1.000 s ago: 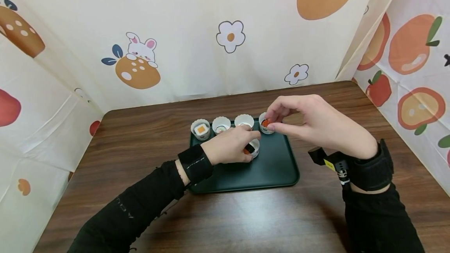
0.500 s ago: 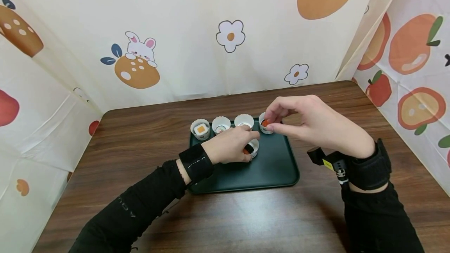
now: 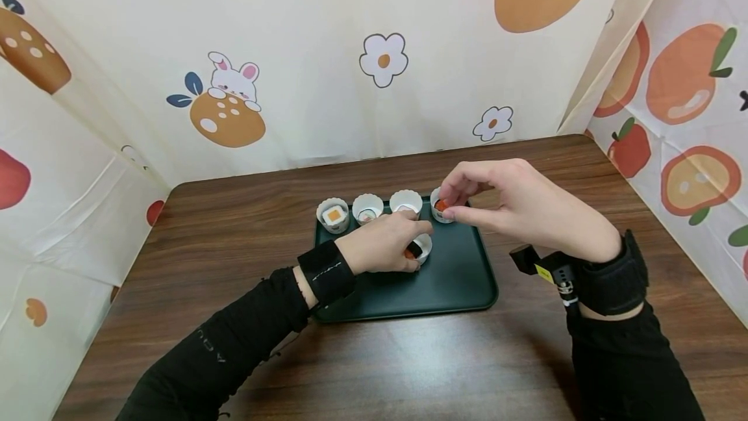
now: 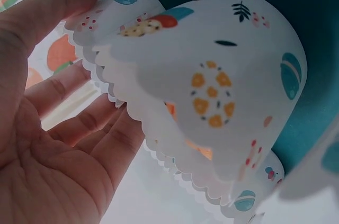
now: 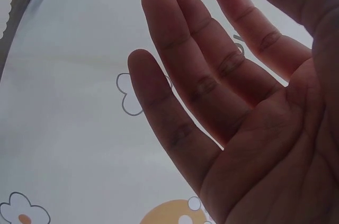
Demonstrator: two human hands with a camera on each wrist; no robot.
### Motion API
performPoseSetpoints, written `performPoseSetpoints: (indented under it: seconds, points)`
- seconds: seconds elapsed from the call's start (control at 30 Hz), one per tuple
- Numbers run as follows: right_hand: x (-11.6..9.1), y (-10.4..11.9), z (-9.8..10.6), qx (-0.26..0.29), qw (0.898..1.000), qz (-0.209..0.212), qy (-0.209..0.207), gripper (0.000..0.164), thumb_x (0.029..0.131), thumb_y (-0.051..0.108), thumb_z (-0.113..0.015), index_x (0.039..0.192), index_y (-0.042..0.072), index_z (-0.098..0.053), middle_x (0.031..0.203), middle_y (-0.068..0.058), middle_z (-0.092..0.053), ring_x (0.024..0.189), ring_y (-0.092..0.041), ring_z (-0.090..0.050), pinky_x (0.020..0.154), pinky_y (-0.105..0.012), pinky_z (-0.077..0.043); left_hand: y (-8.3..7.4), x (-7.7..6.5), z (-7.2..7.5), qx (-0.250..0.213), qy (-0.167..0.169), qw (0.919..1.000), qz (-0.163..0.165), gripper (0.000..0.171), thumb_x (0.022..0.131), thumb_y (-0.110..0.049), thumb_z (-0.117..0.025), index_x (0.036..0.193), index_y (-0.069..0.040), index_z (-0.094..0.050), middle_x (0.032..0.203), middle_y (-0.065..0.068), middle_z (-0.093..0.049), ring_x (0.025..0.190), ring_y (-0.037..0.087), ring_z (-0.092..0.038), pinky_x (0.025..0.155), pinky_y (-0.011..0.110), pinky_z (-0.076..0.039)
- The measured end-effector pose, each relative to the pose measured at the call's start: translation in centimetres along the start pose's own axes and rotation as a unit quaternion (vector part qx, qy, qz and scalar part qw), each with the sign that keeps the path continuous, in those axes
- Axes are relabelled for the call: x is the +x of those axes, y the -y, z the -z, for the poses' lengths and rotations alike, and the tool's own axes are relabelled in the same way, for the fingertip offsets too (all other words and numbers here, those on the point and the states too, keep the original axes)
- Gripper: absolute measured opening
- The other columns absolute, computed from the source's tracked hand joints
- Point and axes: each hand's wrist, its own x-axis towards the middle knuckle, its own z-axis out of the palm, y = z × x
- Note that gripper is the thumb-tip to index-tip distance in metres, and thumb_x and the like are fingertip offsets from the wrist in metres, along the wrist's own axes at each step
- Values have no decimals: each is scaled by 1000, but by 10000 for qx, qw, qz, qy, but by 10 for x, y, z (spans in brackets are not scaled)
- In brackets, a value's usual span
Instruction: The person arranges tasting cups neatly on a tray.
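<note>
In the head view my left hand (image 3: 382,242) reaches over the dark green tray (image 3: 452,278). Its thumb and fingers hold the sides of a white paper baking cup (image 3: 424,251), which contains an orange toy sushi piece (image 3: 413,250) with a black band. In the left wrist view the thumb lies along this cup (image 4: 114,15), fingers behind its rim. My right hand (image 3: 508,197) is at the back right cup (image 3: 442,218), thumb and fingertips right at an orange sushi piece (image 3: 441,204). I cannot tell whether they pinch it; the right wrist view shows extended fingers (image 5: 185,60).
Three more white cups stand along the tray's back edge; the leftmost cup (image 3: 325,214) holds a white sushi piece (image 3: 334,215) with a yellow-orange centre. A printed curtain (image 3: 315,96) hangs behind the brown wooden table (image 3: 251,226). Another cup (image 4: 249,86) fills the left wrist view.
Both hands stay nearly in place at their cups. The right wrist and forearm shift very slightly left. Cups and tray keep their positions.
</note>
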Motion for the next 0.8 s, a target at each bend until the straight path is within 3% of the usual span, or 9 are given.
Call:
performPoseSetpoints:
  seconds: [0.33, 0.8]
  points:
    - [1, -2, -1, -162, 9999, 47, 6, 22, 94, 15, -84, 111, 26, -75, 97, 17, -75, 89, 3, -69, 82, -26, -58, 2, -2, 0, -153, -35, 9999, -43, 55, 94, -30, -85, 142, -14, -65, 117, 8, -65, 87, 16, -61, 69, 24, -48]
    - [2, -4, -3, -114, 9999, -52, 41, 20, 95, 19, -83, 110, 28, -75, 97, 18, -75, 89, 3, -69, 84, -24, -56, 0, -13, 7, -290, -593, 9976, -186, 57, 95, -32, -84, 144, -9, -64, 121, 12, -66, 87, 15, -62, 79, 27, -55]
